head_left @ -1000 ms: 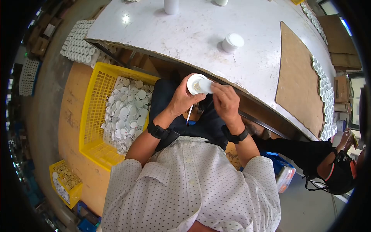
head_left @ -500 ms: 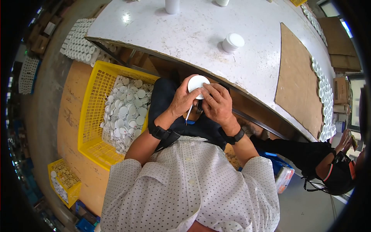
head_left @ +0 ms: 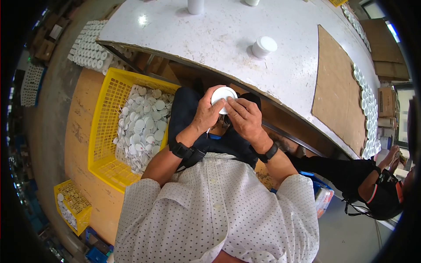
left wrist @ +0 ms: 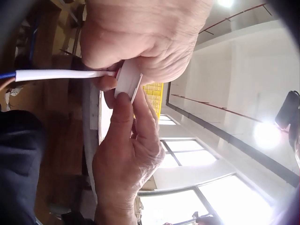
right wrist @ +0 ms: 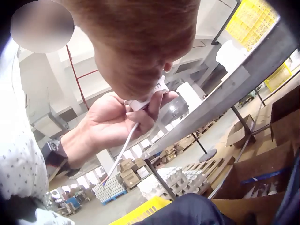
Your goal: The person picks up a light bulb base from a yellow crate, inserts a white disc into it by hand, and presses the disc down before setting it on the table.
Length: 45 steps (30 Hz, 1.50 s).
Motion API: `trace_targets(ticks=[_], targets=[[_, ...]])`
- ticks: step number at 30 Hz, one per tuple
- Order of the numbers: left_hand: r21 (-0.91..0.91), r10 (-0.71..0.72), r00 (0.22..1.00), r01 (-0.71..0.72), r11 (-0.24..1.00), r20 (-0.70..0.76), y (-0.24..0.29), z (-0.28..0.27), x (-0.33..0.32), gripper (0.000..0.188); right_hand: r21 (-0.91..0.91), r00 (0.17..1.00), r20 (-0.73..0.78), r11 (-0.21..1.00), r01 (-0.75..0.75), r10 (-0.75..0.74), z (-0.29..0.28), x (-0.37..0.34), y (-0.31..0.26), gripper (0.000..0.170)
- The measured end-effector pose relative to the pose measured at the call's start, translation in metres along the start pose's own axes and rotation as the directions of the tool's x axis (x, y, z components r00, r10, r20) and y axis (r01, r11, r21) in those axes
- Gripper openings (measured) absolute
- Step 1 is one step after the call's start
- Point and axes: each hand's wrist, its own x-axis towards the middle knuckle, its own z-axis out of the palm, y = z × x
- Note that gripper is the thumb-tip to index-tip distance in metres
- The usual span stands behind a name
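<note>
A round white LED light [head_left: 223, 93] is held between both hands above the lap, its flat face turned up in the head view. The left hand [head_left: 205, 113] grips it from the side, with the thumb over its edge. From the other side the right hand [head_left: 245, 116] pinches it, fingertips on the face. In the left wrist view, the right thumb presses the light's white side wall [left wrist: 127, 82]. A white cable [left wrist: 61, 75] leaves its back and ends in blue and brown wires. Part of the rim is hidden under the fingers.
Left of the legs stands a yellow basket [head_left: 98, 140] heaped with white discs [head_left: 142, 127]. On the white table [head_left: 197, 48] ahead are a lidded white tub [head_left: 264, 47] and a cardboard sheet [head_left: 337, 87] with rows of round white pieces [head_left: 372, 118]. Another person [head_left: 377, 193] is at the right.
A second ago the right hand held a white cup-shaped piece against the light's speckled centre. Since then, a white face shows there and the right fingers have moved onto it; the light tilts slightly.
</note>
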Motion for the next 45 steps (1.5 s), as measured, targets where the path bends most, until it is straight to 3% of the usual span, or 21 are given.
trace_targets(ticks=[4,8,10,12,14,16,17,18,19,24,25,26,27,28,30,32,36,37,40,42,45], targets=[[-0.143,-0.032,0.999,0.029,0.989,-0.012,-0.004,-0.001,-0.002,0.032,0.051,0.999,0.026,0.998,0.029,-0.03,0.0,0.003,-0.001,0.035],[0.033,-0.011,0.975,0.019,0.999,-0.223,-0.011,-0.032,0.001,0.028,0.133,0.986,0.075,0.978,-0.158,0.149,-0.013,0.013,-0.008,0.036],[-0.189,-0.276,0.909,0.225,0.956,-0.314,-0.026,-0.069,-0.001,0.028,0.069,0.979,0.039,0.977,-0.2,0.198,-0.013,0.003,0.001,0.036],[-0.282,-0.312,0.84,0.2,0.938,-0.444,-0.078,-0.122,-0.007,0.026,0.085,0.925,0.067,0.922,-0.378,0.373,-0.017,-0.009,0.007,0.03],[-0.367,-0.478,0.636,0.31,0.877,-0.606,-0.103,-0.17,-0.023,0.027,0.045,0.915,0.057,0.915,-0.402,0.399,-0.022,-0.019,0.017,0.026],[-0.542,-0.533,0.622,0.2,0.816,-0.573,-0.166,-0.231,-0.059,0.021,0.012,0.912,0.053,0.913,-0.409,0.408,-0.026,-0.023,0.022,0.025],[-0.634,-0.535,0.704,0.156,0.758,-0.466,-0.231,-0.282,-0.093,0.023,-0.025,0.906,0.045,0.907,-0.421,0.421,-0.032,-0.027,0.027,0.024],[0.238,-0.222,0.898,0.326,0.915,-0.379,-0.225,-0.295,-0.12,0.026,-0.017,0.9,0.03,0.901,-0.434,0.435,-0.035,-0.03,0.031,0.022],[0.921,0.124,0.963,0.183,0.344,-0.238,-0.217,-0.307,-0.146,0.03,-0.04,0.889,0.028,0.889,-0.456,0.457,-0.039,-0.032,0.034,0.022],[0.926,-0.101,0.939,0.342,0.16,-0.33,-0.236,-0.375,-0.228,0.029,-0.1,0.844,0.017,0.841,-0.532,0.536,-0.056,-0.04,0.05,0.021],[0.955,-0.072,0.957,0.285,0.083,-0.279,-0.245,-0.39,-0.239,0.027,-0.108,0.833,0.011,0.829,-0.548,0.553,-0.057,-0.042,0.054,0.02],[0.967,-0.151,0.96,0.217,-0.132,-0.236,-0.239,-0.397,-0.246,0.024,-0.134,0.828,-0.01,0.82,-0.557,0.561,-0.059,-0.046,0.059,0.02],[0.541,-0.329,0.693,0.713,0.447,-0.642,-0.218,-0.369,-0.225,0.037,-0.137,0.813,-0.013,0.805,-0.577,0.581,-0.059,-0.05,0.063,0.019],[-0.237,-0.418,0.24,0.541,0.807,-0.876,-0.189,-0.334,-0.199,0.053,-0.137,0.799,-0.015,0.791,-0.597,0.601,-0.06,-0.052,0.067,0.019],[0.023,-0.215,0.232,0.729,0.684,-0.949,-0.275,-0.395,-0.222,0.048,-0.179,0.779,-0.029,0.763,-0.621,0.627,-0.066,-0.053,0.072,0.019],[-0.158,-0.531,0.314,0.729,0.666,-0.787,-0.253,-0.375,-0.199,0.03,-0.16,0.768,-0.039,0.755,-0.636,0.639,-0.074,-0.055,0.08,0.02],[-0.17,-0.551,0.489,0.624,0.763,-0.676,-0.228,-0.3,-0.15,0.024,-0.208,0.735,-0.163,0.706,-0.677,0.658,-0.098,-0.077,0.119,0.023],[-0.095,-0.487,0.503,0.62,0.779,-0.714,-0.218,-0.276,-0.136,0.027,-0.149,0.669,-0.224,0.654,-0.742,0.708,-0.106,-0.085,0.131,0.023],[-0.054,-0.529,0.583,0.639,0.767,-0.617,-0.201,-0.244,-0.113,0.028,-0.327,0.602,-0.381,0.507,-0.797,0.702,-0.149,-0.118,0.185,0.02],[-0.081,-0.536,0.585,0.626,0.775,-0.609,-0.191,-0.227,-0.097,0.029,-0.443,0.409,-0.478,0.189,-0.876,0.777,-0.186,-0.14,0.216,0.022],[-0.12,-0.573,0.607,0.622,0.774,-0.551,-0.176,-0.209,-0.081,0.02,-0.545,0.302,-0.584,-0.089,-0.833,0.753,-0.236,-0.202,0.266,0.027]])
